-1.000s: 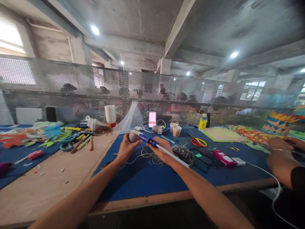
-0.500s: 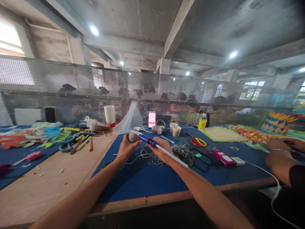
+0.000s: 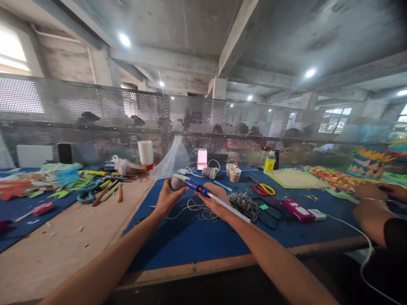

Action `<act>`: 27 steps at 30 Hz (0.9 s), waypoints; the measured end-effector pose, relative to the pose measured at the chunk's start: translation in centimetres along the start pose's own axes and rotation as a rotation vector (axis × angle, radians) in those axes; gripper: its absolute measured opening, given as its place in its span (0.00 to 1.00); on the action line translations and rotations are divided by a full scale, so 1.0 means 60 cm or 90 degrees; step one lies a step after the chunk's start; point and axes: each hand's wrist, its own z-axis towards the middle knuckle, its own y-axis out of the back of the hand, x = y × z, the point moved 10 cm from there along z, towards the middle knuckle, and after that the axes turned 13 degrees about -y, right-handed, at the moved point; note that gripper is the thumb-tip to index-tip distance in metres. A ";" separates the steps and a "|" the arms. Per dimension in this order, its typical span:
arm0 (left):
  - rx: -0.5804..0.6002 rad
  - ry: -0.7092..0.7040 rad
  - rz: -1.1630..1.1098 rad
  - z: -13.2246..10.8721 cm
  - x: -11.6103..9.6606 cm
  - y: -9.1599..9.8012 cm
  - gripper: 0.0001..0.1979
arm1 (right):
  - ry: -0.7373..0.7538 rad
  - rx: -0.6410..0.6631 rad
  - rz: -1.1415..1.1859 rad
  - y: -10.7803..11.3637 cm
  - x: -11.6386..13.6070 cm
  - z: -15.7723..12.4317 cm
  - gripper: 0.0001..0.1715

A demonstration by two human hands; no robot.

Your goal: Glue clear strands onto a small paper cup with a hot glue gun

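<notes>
head view, both hands raised just above the tabletop (image 3: 197, 243). my left hand (image 3: 165, 200) is closed around a small grey round piece (image 3: 176, 183), gripping it from below and behind so that its upper face is exposed. my right hand (image 3: 216, 202) is clamped on a blue pen-shaped tool (image 3: 199, 188). its white rod trails back past my wrist, and its pale tip sits on or just over the top of the round piece; actual contact is too small to tell. the step in hand, as i judge it, is working the tool tip on the surface of the held piece. the next move calls for a steady left grip and a small, controlled shift of the tip, with the two hands held close together. the piece lies between my hands, just ahead of the left thumb and at the far end of the tool. just beyond my right hand lies a tangle of grey cord (image 3: 243, 203). further right are red-and-yellow scissors (image 3: 264, 189) and a pink box (image 3: 294, 210). a co-worker's hand (image 3: 370, 192) rests well apart to my right.
</notes>
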 end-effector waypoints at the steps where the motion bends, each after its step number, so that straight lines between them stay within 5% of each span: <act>1: 0.008 0.003 0.008 0.001 0.002 -0.001 0.38 | -0.002 -0.002 -0.001 0.000 -0.001 0.000 0.21; 27: 0.005 0.031 -0.017 0.000 0.003 -0.003 0.39 | 0.000 -0.012 -0.015 0.003 -0.003 0.001 0.18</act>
